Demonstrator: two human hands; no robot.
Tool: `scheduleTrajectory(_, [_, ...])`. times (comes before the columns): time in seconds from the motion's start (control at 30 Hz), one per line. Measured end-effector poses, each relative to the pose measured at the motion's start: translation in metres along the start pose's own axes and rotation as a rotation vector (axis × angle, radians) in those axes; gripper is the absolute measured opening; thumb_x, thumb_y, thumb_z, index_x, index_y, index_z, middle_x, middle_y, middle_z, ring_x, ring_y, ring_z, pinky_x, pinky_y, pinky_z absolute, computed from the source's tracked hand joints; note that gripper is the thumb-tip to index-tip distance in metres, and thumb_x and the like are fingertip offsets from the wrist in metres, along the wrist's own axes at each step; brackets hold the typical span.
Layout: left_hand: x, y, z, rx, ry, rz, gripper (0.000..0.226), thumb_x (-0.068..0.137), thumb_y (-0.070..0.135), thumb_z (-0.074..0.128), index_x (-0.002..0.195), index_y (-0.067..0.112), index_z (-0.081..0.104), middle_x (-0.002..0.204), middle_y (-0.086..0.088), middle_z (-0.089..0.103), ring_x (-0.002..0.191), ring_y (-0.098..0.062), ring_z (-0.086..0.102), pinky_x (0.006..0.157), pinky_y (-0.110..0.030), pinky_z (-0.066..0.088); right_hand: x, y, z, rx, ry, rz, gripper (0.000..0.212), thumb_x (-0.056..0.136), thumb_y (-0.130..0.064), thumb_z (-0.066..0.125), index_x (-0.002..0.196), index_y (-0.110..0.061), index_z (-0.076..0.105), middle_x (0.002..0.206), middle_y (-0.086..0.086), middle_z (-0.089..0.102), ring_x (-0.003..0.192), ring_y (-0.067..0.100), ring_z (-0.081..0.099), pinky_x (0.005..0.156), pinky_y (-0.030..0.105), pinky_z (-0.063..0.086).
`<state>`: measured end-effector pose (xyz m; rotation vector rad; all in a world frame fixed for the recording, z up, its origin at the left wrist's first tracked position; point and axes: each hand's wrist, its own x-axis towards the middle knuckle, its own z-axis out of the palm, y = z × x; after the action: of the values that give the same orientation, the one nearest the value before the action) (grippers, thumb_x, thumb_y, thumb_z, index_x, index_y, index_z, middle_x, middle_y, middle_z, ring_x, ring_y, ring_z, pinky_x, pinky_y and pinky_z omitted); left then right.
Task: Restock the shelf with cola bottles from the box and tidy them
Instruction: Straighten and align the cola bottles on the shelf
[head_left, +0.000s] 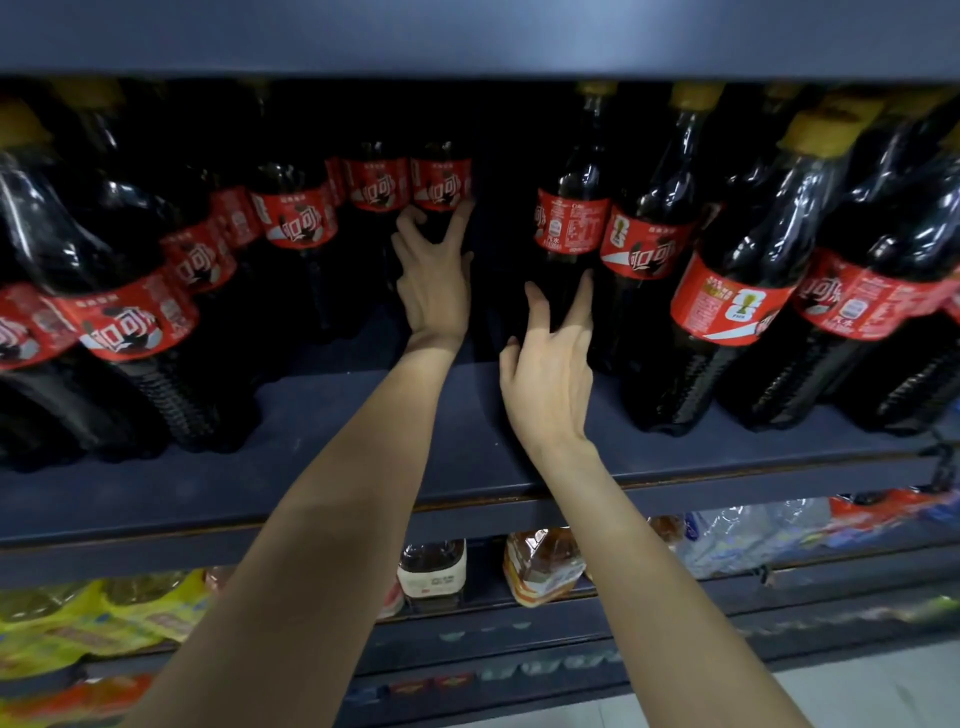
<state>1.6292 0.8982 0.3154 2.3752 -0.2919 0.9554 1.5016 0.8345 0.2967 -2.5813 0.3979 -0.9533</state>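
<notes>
Large cola bottles with red labels and yellow caps stand in rows on the dark shelf (332, 467). A gap runs down the middle of the rows. My left hand (434, 280) reaches deep into the gap, its thumb and fingers curled round the body of a back-row cola bottle (441, 182), just below the label. My right hand (550, 374) is nearer the front. Its straight, spread fingers touch the dark lower body of another cola bottle (571, 223), which stands on the right side of the gap. The box is not in view.
The shelf board above (467, 36) hangs low over the caps. More bottles crowd the left (124, 322) and the right (737, 296). The shelf below holds yellow packs (78, 618), oil bottles (540, 566) and plastic-wrapped goods (753, 535).
</notes>
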Motion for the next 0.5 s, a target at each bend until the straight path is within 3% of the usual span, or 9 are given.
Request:
scheduleTrajectory(0.27, [0.002,0.004,0.0,-0.031,-0.029,-0.037,0.053,0.091,0.013,0.055,0.137,0.036,0.042,0.116,-0.014,0.043,0.097,-0.023,0.05,0.059,-0.034,0.051,0.006,0.003,-0.006,0.005,-0.03,0.005,0.064,0.086,-0.01,0.056,0.145,-0.013,0.032,0.154,0.025,0.006,0.136,0.04,0.03,0.072,0.038,0.056])
scheduleTrajectory(0.4, [-0.007,0.002,-0.006,-0.065,-0.052,0.022,0.057,0.089,0.016,0.058,0.14,0.033,0.04,0.118,-0.014,0.044,0.101,-0.024,0.05,0.059,-0.032,0.048,0.007,0.003,-0.008,0.074,-0.031,-0.002,0.067,0.086,-0.01,0.056,0.146,-0.014,0.027,0.154,0.024,0.006,0.134,0.041,0.033,0.071,0.04,0.057])
scheduleTrajectory(0.5, [-0.02,0.01,-0.015,-0.214,-0.036,-0.04,0.049,0.089,0.027,0.059,0.137,0.025,0.046,0.123,-0.009,0.048,0.106,-0.019,0.052,0.066,-0.029,0.044,0.007,0.003,-0.011,0.101,-0.021,0.017,0.068,0.086,-0.011,0.056,0.146,-0.015,0.025,0.154,0.021,0.011,0.129,0.039,0.041,0.073,0.038,0.055])
